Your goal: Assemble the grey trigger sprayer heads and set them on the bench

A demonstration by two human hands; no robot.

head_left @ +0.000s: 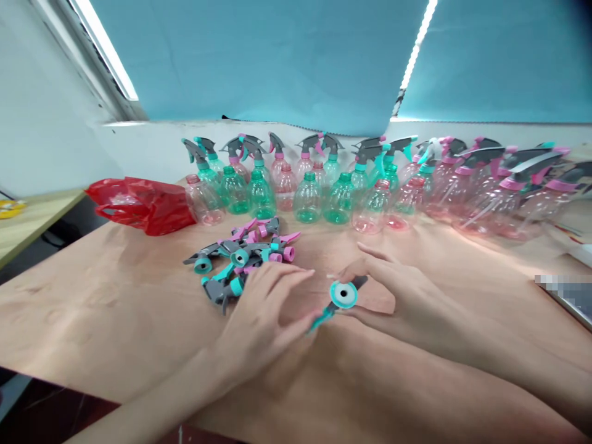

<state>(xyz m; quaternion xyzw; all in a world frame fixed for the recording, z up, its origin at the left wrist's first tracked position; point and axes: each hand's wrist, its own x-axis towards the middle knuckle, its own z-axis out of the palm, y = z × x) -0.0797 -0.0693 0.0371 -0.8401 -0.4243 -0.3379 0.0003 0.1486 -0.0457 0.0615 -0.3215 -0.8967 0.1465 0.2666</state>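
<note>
A grey and teal trigger spray head [343, 295] is pinched between the thumb and fingers of my right hand [407, 293]. Its round collar faces me, showing a white disc with a dark hole. The teal trigger slants down to the left, and its tip is at the thumb of my left hand [261, 311]; whether they touch I cannot tell. That left hand has its fingers and thumb apart, with nothing gripped. Just beyond it lies a loose pile of spray heads [252, 250] in grey with pink or teal parts.
Behind the pile stand several uncapped green bottles [308, 200] and pink bottles [374, 209]. Bottles with spray heads [490, 200] crowd the back and right. A red plastic bag [145, 206] lies at the left. A pixelated flat object [568, 299] is at the right edge.
</note>
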